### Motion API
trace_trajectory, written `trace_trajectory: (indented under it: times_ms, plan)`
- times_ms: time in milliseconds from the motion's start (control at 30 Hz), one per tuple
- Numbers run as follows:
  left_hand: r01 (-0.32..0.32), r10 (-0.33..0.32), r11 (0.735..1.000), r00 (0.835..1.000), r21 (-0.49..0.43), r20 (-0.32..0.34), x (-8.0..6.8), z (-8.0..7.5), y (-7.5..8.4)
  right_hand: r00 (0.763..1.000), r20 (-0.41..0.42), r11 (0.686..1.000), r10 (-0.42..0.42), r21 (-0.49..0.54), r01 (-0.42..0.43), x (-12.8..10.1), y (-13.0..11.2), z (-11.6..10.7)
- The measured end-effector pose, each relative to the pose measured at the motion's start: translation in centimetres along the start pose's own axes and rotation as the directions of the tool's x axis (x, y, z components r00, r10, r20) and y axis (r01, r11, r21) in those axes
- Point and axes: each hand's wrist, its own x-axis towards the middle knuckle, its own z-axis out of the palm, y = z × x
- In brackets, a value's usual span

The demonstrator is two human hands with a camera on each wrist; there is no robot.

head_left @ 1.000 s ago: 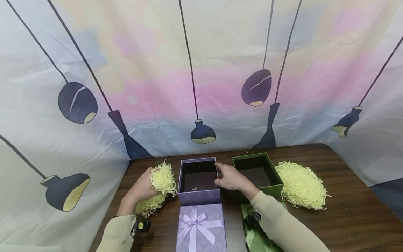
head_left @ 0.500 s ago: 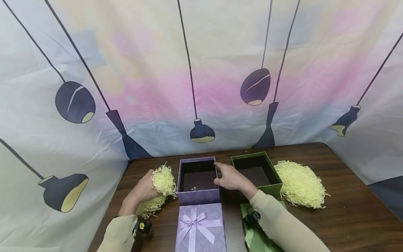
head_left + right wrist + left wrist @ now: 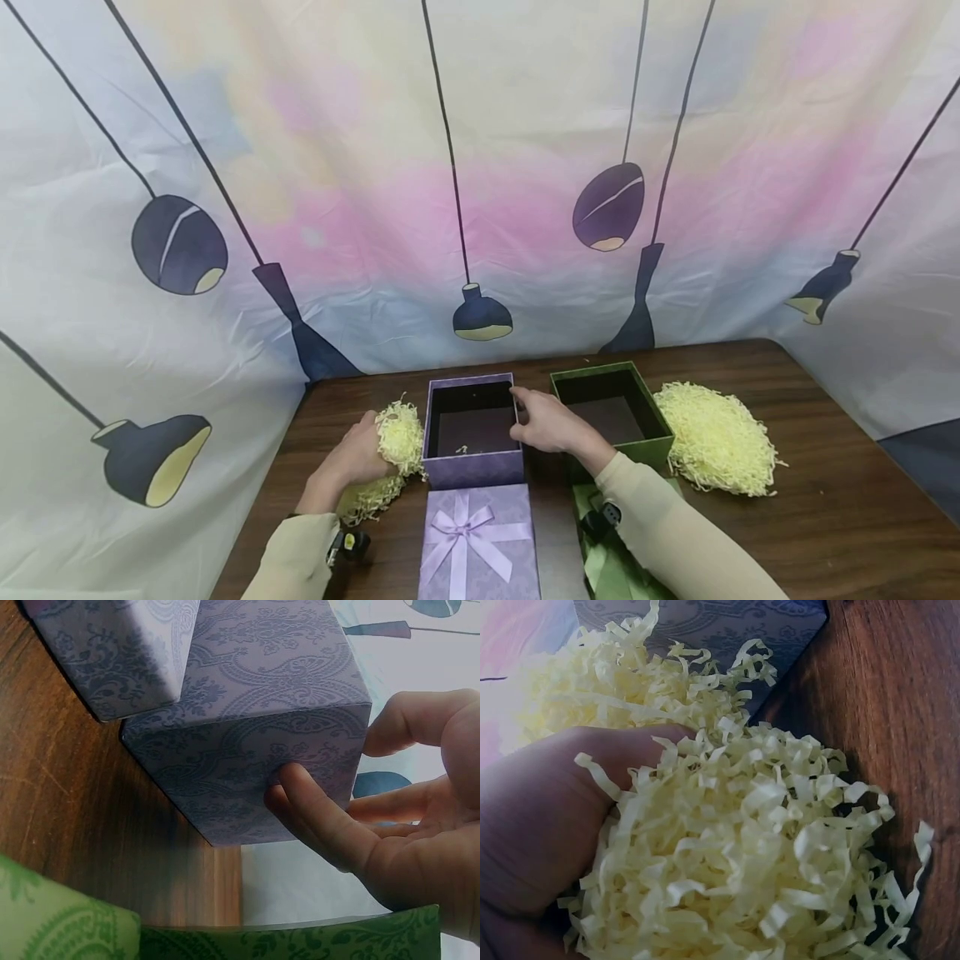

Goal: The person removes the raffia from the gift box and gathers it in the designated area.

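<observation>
My left hand (image 3: 351, 457) grips a clump of pale yellow shredded paper (image 3: 401, 438) just left of the open purple gift box (image 3: 476, 472). Strands spill around the fingers in the left wrist view, where more shredded paper (image 3: 630, 690) lies against the box's patterned side. Inside the purple box, a few loose shreds lie on the dark bottom. At its right wall my right hand (image 3: 555, 425) pinches the rim; in the right wrist view, a digit presses the outer side while others reach over the edge. The purple lid (image 3: 483, 537), tied with a ribbon bow, lies in front.
An open green gift box (image 3: 651, 448) with a dark inside stands to the right. Its green lid (image 3: 618, 571) lies partly under my right forearm. Beyond it is another pile of shredded paper (image 3: 720, 442) on the brown wooden table (image 3: 840, 467). A patterned cloth hangs behind.
My left hand has moved slightly right and down with the shredded paper, closer to the purple box. My right hand has stayed on the box's wall.
</observation>
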Motion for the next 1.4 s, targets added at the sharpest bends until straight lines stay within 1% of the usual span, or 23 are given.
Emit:
trace_trajectory:
  times_ms: [133, 333, 433, 600, 667, 800, 867, 933, 1133, 1267, 1400]
  plan:
    - [0.002, -0.002, 1.000, 1.000, 0.005, -0.010, 0.0, -0.1, 0.0, 1.000, -0.001, 1.000, -0.001, 0.002, 0.001, 0.0, -0.2, -0.2]
    - [0.022, -0.023, 0.999, 0.999, 0.026, 0.034, 0.1, 0.0, 0.0, 1.000, -0.005, 1.000, 0.004, -0.005, -0.004, 0.0, -0.2, -0.2]
    - [0.029, -0.031, 0.999, 0.999, 0.045, 0.043, 0.0, 0.1, -0.1, 1.000, -0.006, 1.000, 0.006, -0.004, -0.006, 0.1, -0.2, -0.1]
    - [-0.003, 0.000, 0.998, 0.999, 0.071, 0.035, -0.1, 0.5, -0.1, 1.000, -0.002, 1.000, 0.003, 0.000, -0.003, 0.1, -0.1, 0.1]
    - [-0.004, 0.001, 0.997, 0.999, 0.073, 0.036, 0.0, 0.9, -0.1, 1.000, 0.000, 1.000, 0.003, 0.001, -0.003, 0.1, -0.1, 0.2]
    - [0.056, -0.062, 0.993, 0.996, 0.102, 0.061, -0.1, 1.4, 0.1, 1.000, 0.000, 1.000, 0.006, 0.000, -0.006, -0.1, -0.2, 0.1]
    - [0.096, -0.105, 0.988, 0.992, 0.123, 0.072, -0.1, 1.6, 0.2, 1.000, 0.001, 1.000, 0.009, 0.004, -0.009, -0.2, -0.2, 0.0]
    - [0.122, -0.135, 0.982, 0.988, 0.144, 0.080, -0.2, 1.7, 0.4, 1.000, -0.001, 1.000, 0.008, 0.002, -0.008, -0.3, -0.3, 0.0]
    - [0.157, -0.177, 0.966, 0.980, 0.204, 0.088, -0.2, 2.1, 1.1, 1.000, 0.001, 1.000, 0.000, -0.001, 0.000, -0.4, -0.3, 0.0]
    - [0.178, -0.201, 0.960, 0.975, 0.218, 0.091, -0.1, 2.4, 1.3, 1.000, 0.016, 1.000, 0.005, 0.020, -0.005, -0.3, -0.2, -0.1]
    - [0.199, -0.222, 0.956, 0.971, 0.214, 0.089, -0.1, 2.2, 1.4, 1.000, 0.009, 1.000, 0.008, 0.021, -0.008, -0.2, -0.2, 0.0]
